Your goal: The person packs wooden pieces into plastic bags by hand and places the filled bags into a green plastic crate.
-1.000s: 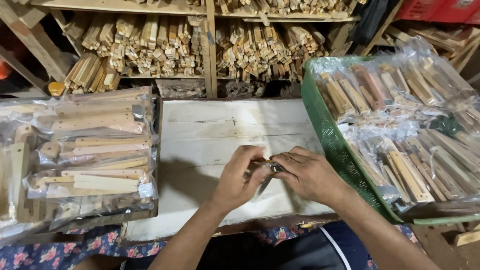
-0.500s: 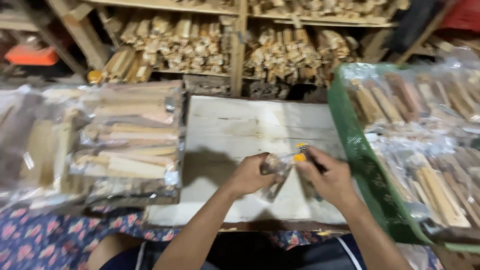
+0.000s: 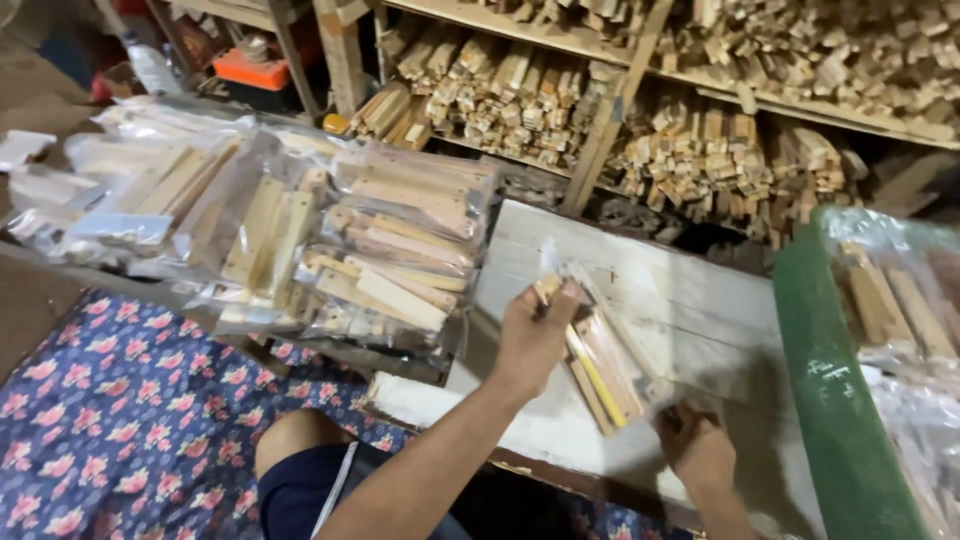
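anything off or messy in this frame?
Mostly untidy rather than damaged. The pile of bagged wooden sticks on the left slumps unevenly, and some bags overhang the edge of their support. The left hand holds a clear bag of sticks tilted over the white board; the right hand is at its lower end.

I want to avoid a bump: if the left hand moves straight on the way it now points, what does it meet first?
Probably the heap of clear plastic bags of flat wooden pieces: the left hand, holding a clear packet of wooden sticks, points up-left toward it. Depth is unclear.
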